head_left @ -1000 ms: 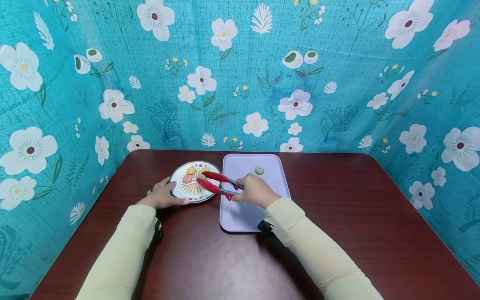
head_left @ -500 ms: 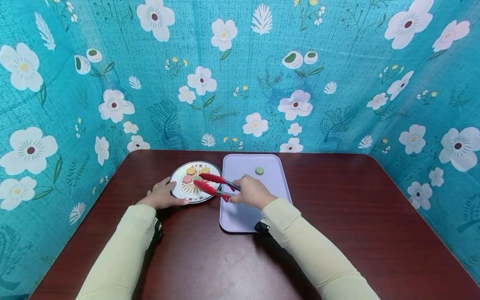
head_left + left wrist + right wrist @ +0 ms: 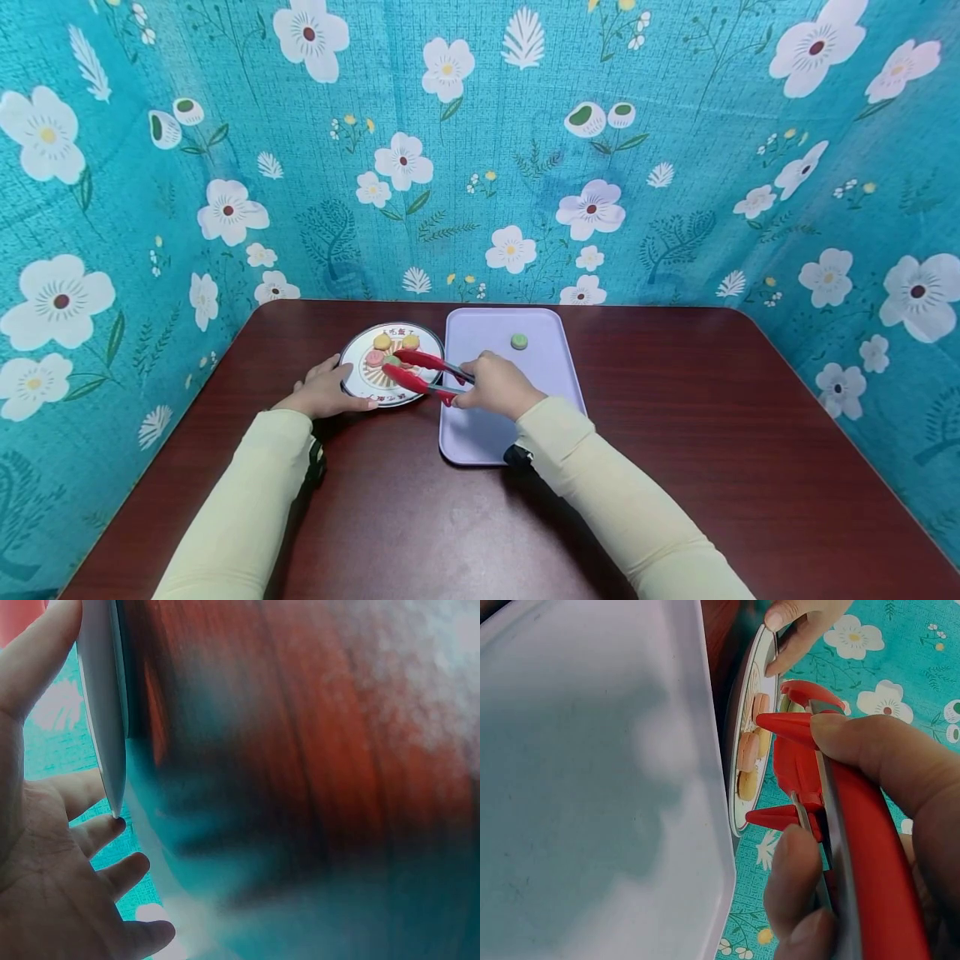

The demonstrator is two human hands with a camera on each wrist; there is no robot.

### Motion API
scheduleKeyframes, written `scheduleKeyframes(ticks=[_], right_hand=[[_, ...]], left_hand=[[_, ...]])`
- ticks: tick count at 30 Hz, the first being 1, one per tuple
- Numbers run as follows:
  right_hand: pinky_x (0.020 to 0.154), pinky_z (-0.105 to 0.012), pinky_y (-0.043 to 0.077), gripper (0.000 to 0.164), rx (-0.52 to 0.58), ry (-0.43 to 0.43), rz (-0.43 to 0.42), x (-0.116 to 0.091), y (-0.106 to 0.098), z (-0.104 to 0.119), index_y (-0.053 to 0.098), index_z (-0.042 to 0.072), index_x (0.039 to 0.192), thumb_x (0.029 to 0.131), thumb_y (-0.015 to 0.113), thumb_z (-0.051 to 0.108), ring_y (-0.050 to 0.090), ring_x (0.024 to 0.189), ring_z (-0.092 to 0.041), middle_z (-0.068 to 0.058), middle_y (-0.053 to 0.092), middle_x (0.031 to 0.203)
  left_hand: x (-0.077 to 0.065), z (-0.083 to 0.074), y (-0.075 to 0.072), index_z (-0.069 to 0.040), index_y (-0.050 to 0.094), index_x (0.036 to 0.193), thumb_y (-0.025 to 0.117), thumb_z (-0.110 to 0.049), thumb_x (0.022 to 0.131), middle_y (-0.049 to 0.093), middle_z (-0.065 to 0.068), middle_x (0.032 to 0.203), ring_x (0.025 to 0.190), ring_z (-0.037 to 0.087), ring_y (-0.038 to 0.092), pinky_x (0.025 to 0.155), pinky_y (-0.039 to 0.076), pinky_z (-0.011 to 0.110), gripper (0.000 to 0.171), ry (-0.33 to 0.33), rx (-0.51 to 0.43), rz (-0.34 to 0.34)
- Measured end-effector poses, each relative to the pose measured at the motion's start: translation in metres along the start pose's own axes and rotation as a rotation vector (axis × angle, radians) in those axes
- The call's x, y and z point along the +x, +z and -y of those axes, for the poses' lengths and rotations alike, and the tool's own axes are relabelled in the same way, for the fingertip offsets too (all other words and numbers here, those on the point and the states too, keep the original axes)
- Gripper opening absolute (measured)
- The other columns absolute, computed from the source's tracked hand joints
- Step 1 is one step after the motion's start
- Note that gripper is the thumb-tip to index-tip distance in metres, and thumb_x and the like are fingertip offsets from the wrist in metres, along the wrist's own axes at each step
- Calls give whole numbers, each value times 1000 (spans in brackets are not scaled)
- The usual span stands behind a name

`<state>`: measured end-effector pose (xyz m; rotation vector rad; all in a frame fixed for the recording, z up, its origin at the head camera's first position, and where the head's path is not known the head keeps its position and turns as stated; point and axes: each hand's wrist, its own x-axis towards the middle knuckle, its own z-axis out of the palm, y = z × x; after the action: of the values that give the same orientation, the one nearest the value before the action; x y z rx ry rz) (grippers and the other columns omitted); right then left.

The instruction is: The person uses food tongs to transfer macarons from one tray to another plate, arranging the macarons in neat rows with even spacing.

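My left hand (image 3: 321, 392) holds the near-left rim of a round white patterned plate (image 3: 363, 346); in the left wrist view its thumb lies on one side of the rim and the index finger reaches behind it. My right hand (image 3: 498, 385) grips red-tipped tongs (image 3: 411, 381) that reach over the plate. Between the tong tips sits a green macaron (image 3: 392, 361), partly hidden. Beside it on the plate are a pink macaron (image 3: 375, 358) and two yellow macarons, one left (image 3: 382, 342) and one right (image 3: 411, 342). The right wrist view shows another pink macaron (image 3: 761, 705).
A pale purple tray (image 3: 468, 442) stands right of the plate, under the right hand. Another green macaron (image 3: 519, 341) lies near its far end. Both rest on a dark red-brown table (image 3: 675, 400). A turquoise floral curtain (image 3: 480, 192) surrounds the back and sides.
My right hand and the tongs have shifted slightly left, and the green macaron between the tips has moved left with them, close to the pink one. The left hand and plate have stayed put.
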<state>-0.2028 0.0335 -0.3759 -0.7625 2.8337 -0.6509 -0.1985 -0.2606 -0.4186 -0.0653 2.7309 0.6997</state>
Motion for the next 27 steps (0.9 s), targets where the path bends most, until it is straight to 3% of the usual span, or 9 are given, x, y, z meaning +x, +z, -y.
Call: scheduleKeyframes(ticks=[7, 17, 27], right_hand=[[59, -27, 42, 41, -9, 8, 13, 3, 3, 2, 73, 6, 108, 75, 81, 28, 48, 72, -15, -4, 63, 83], [57, -27, 39, 27, -26, -7, 30, 5, 4, 8, 74, 9, 93, 75, 81, 28, 46, 68, -15, 0, 56, 73], [56, -25, 39, 26, -26, -16, 52, 10, 7, 12, 74, 9, 94, 77, 80, 29, 47, 68, -14, 1, 57, 71]], left_hand=[[-1, 0, -1, 4, 26, 148, 78, -50, 73, 13, 31, 152, 134, 52, 13, 106, 12, 72, 106, 7, 5, -1], [0, 1, 0, 4, 26, 149, 78, -49, 73, 13, 31, 152, 135, 51, 13, 106, 12, 72, 106, 4, -1, -3], [-1, -1, 0, 3, 25, 150, 79, -47, 73, 13, 30, 152, 135, 51, 13, 107, 12, 72, 106, -8, -17, -3]])
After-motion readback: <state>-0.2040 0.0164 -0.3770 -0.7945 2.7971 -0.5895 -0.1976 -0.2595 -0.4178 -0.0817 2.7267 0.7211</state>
